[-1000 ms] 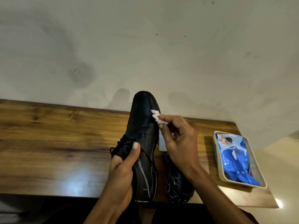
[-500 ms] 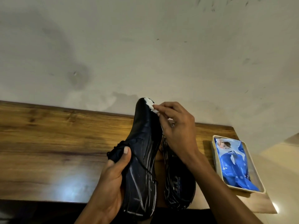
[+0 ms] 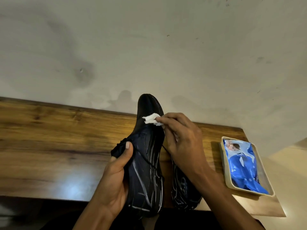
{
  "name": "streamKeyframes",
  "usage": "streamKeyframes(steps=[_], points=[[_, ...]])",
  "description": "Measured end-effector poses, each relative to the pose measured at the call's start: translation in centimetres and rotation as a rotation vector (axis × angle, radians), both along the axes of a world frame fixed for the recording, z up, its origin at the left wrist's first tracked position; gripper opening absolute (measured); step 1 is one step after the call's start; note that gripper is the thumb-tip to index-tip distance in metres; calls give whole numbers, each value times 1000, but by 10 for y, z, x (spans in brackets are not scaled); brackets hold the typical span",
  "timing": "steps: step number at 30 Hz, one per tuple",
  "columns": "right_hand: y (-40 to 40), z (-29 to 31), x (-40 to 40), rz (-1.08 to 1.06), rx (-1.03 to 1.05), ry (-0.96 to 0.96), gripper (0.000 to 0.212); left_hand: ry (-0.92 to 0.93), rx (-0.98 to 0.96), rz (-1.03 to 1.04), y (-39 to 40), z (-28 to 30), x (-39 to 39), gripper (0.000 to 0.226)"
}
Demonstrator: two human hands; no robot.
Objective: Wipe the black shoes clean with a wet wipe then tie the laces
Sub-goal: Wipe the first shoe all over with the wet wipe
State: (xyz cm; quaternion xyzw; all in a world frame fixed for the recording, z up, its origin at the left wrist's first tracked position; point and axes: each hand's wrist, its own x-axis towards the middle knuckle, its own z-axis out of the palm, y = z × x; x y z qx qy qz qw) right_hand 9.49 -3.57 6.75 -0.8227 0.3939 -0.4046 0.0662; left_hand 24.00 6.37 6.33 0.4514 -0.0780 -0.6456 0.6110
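Observation:
My left hand [image 3: 114,176] grips a black shoe [image 3: 146,146] from its left side, thumb over the lace area, and holds it tilted with the toe pointing away. A loose black lace hangs down the shoe's side. My right hand [image 3: 181,135] pinches a crumpled white wet wipe [image 3: 152,119] against the upper near the toe. The second black shoe [image 3: 184,191] lies on the wooden table [image 3: 58,146] under my right forearm, mostly hidden.
A cream tray [image 3: 232,185] holding a blue wet-wipe packet [image 3: 244,165] sits at the table's right end. A stained pale wall stands right behind the table. The table's right edge drops off just past the tray.
The wipe has slid back from the toe tip toward the middle of the upper. My right hand came down with it; my left hand kept its grip.

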Motion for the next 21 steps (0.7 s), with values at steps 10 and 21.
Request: streamKeyframes(steps=[10,21], points=[[53,-12,-2,58,29,3,25,183,-127,45,-6,4,3,52],[3,10,6,-48,11,-2,26,112,-130,-12,-11,6,-10,62]])
